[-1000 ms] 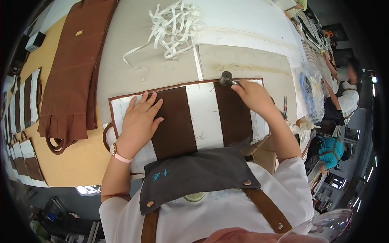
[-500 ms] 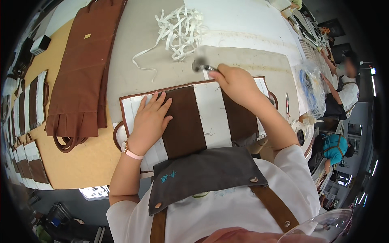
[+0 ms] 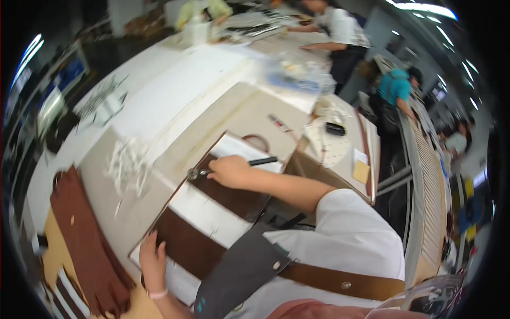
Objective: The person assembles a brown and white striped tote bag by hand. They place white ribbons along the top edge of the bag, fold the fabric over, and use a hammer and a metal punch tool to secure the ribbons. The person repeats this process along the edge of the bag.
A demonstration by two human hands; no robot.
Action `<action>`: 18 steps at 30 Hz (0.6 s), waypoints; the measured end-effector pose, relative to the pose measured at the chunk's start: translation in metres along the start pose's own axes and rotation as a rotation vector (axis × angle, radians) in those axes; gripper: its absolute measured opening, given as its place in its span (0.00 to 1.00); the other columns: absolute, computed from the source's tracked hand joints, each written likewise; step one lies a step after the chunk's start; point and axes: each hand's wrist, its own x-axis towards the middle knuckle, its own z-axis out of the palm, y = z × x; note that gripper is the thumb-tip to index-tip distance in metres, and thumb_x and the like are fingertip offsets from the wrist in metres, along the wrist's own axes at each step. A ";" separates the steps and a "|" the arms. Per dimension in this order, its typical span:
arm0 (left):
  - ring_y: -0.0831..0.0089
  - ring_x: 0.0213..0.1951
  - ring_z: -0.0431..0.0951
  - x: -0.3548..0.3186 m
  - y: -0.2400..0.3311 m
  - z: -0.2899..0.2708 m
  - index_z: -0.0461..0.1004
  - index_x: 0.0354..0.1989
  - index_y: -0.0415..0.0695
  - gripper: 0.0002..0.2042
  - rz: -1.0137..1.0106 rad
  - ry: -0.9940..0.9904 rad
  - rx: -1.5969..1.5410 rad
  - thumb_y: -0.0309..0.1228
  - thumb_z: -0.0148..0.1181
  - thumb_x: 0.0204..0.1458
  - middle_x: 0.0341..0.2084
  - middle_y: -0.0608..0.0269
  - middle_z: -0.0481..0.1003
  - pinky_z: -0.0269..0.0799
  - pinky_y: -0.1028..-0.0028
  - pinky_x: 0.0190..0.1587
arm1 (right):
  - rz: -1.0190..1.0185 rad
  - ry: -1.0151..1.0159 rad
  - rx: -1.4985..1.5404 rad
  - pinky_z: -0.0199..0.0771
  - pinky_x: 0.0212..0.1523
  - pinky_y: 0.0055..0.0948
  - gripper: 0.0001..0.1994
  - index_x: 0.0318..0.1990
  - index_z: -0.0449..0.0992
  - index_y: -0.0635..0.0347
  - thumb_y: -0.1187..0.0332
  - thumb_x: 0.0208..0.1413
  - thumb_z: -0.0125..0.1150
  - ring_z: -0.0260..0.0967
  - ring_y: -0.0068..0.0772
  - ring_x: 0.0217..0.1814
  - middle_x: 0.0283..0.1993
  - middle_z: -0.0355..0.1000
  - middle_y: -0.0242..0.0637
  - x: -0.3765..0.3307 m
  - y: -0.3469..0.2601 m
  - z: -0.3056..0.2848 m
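A flat panel with brown and white stripes (image 3: 212, 212) lies on the beige table in front of me. My right hand (image 3: 229, 171) is closed around a tool with a black handle and a round metal head (image 3: 193, 173). The head rests at the panel's far edge, on a brown stripe. My left hand (image 3: 153, 259) lies flat, fingers spread, on the near left end of the panel. I wear a dark apron (image 3: 239, 271) with brown straps.
A heap of white strips (image 3: 127, 162) lies left of the panel. Brown fabric (image 3: 79, 239) and striped pieces (image 3: 69, 295) lie at the lower left. A small black object (image 3: 334, 128) and a tan card (image 3: 362, 171) sit at the right. Other people work at the far benches (image 3: 396, 87).
The view has swung to the right and tilted. My right hand has moved the tool along the panel's far edge. My left hand stays pressed on the panel.
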 end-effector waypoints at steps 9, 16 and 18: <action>0.40 0.50 0.75 -0.063 -0.053 -0.047 0.71 0.56 0.29 0.22 -0.239 0.218 0.330 0.33 0.60 0.56 0.46 0.32 0.75 0.68 0.55 0.56 | 0.371 0.366 -0.027 0.77 0.43 0.45 0.10 0.41 0.77 0.63 0.74 0.50 0.59 0.74 0.49 0.44 0.40 0.73 0.46 -0.050 0.132 -0.012; 0.54 0.46 0.75 -0.128 -0.071 0.001 0.56 0.67 0.32 0.30 -0.467 0.343 0.043 0.24 0.59 0.56 0.48 0.39 0.73 0.73 0.63 0.50 | 0.362 0.442 -0.040 0.77 0.44 0.43 0.13 0.47 0.75 0.63 0.77 0.53 0.52 0.74 0.49 0.47 0.44 0.71 0.48 -0.026 0.189 0.022; 0.59 0.45 0.76 -0.135 -0.059 -0.011 0.51 0.70 0.33 0.34 -0.552 0.327 -0.117 0.21 0.58 0.56 0.47 0.43 0.73 0.75 0.66 0.48 | 0.388 0.423 -0.136 0.77 0.44 0.43 0.14 0.48 0.75 0.60 0.75 0.54 0.52 0.73 0.49 0.47 0.44 0.73 0.49 -0.014 0.196 0.021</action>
